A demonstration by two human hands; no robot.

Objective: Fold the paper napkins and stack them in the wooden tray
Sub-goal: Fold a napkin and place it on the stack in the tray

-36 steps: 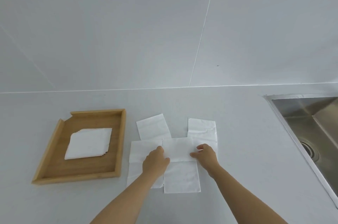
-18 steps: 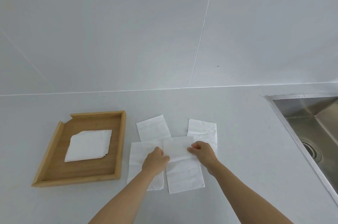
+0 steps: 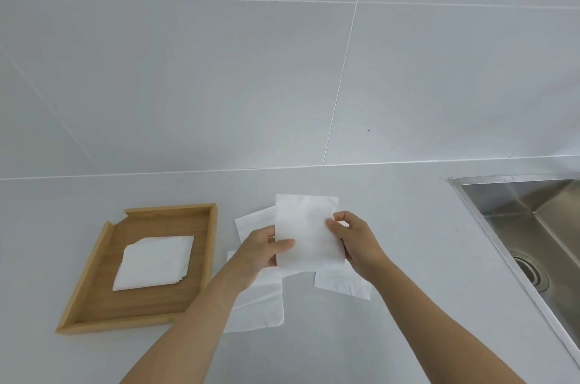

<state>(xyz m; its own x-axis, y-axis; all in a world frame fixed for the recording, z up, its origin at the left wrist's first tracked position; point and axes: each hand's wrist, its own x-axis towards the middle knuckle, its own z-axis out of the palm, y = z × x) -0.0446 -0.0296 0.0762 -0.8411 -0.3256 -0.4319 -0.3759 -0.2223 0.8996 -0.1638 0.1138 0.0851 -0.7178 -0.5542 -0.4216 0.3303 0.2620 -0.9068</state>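
Both hands hold one white paper napkin [image 3: 306, 226] up above the counter. My left hand [image 3: 262, 250] pinches its lower left edge and my right hand [image 3: 354, 242] pinches its right edge. Three more napkins lie flat beneath: one behind at the left [image 3: 254, 223], one under my left wrist [image 3: 260, 305], and one under my right wrist [image 3: 340, 284]. The wooden tray [image 3: 94, 267] sits to the left and holds a stack of folded napkins [image 3: 155, 261].
A steel sink [image 3: 539, 226] with a drain is sunk into the counter at the right. A white tiled wall rises behind the counter [image 3: 408, 321].
The middle napkin lay flat on the others under both hands; both hands now hold it lifted off the counter. The camera view has tilted upward a little.
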